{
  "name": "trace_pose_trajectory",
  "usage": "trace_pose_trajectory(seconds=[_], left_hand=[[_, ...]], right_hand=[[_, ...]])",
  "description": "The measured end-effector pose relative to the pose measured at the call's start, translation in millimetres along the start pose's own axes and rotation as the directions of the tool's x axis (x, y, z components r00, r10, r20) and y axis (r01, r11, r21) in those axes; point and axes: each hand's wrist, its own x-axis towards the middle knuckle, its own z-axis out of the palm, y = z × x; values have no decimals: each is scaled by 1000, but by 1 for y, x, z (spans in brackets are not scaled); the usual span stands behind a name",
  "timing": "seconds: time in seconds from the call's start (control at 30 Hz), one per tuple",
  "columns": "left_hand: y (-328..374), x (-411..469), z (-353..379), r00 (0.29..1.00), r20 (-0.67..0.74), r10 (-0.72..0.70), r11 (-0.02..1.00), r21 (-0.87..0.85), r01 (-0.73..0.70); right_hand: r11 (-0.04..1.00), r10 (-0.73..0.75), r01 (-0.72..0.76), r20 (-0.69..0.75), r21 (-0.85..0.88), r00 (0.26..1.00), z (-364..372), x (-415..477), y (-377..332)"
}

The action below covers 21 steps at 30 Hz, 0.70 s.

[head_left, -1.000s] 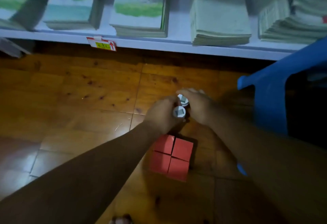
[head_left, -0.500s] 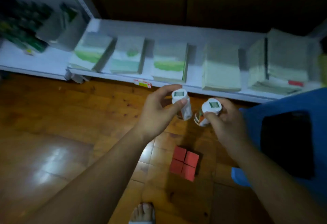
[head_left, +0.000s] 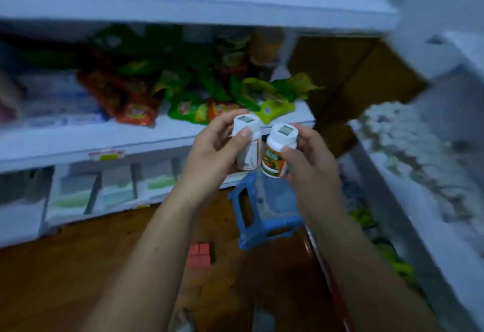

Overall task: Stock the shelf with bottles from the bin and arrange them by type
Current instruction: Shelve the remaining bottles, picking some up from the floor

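My left hand [head_left: 213, 153] grips a white-capped bottle with a pale label [head_left: 248, 148], thumb across its cap edge. My right hand [head_left: 309, 158] grips a second white-capped bottle with an orange and green label [head_left: 275, 161]. Both bottles are held upright, side by side and almost touching, in front of the middle white shelf [head_left: 78, 145]. That shelf holds red and green snack packets [head_left: 183, 95]. The bin is not in sight.
A blue plastic stool [head_left: 262, 216] stands on the wooden floor below my hands. A small red box [head_left: 200, 254] lies on the floor left of it. Stacked paper packs [head_left: 117, 190] fill the bottom shelf. Another white shelf unit [head_left: 419, 174] runs along the right.
My head has risen and both hands have lifted the two bottles from near the floor to the level of the middle shelf. The red box and stool now lie far below.
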Motion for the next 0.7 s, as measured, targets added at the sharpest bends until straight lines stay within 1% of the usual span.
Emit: trace_pose_trajectory(seconds=[0.1, 0.17, 0.27, 0.33, 0.43, 0.53, 0.7], left_hand=[[56, -30, 64, 977, 210, 28, 1000, -6, -27], [84, -54, 108, 935, 352, 45, 999, -16, -43], [111, -93, 172, 857, 515, 37, 999, -51, -13], [119, -124, 214, 805, 593, 21, 999, -50, 10], [123, -179, 278, 726, 688, -3, 996, -65, 66], [120, -248, 344, 625, 780, -29, 990, -66, 128], [106, -378, 450, 449, 890, -79, 974, -27, 225]], right_hand=[[999, -16, 22, -186, 33, 982, -63, -50, -55], [996, -19, 46, -317, 77, 948, -103, -89, -86], [987, -20, 97, -489, 131, 872, -165, -148, -118], [983, -12, 116, -575, 145, 818, -208, -192, -130], [979, -37, 164, -694, 118, 719, -269, -266, -143], [972, -81, 221, -766, 82, 638, -325, -347, -147], [968, -45, 239, -885, 76, 463, -418, -482, -139]])
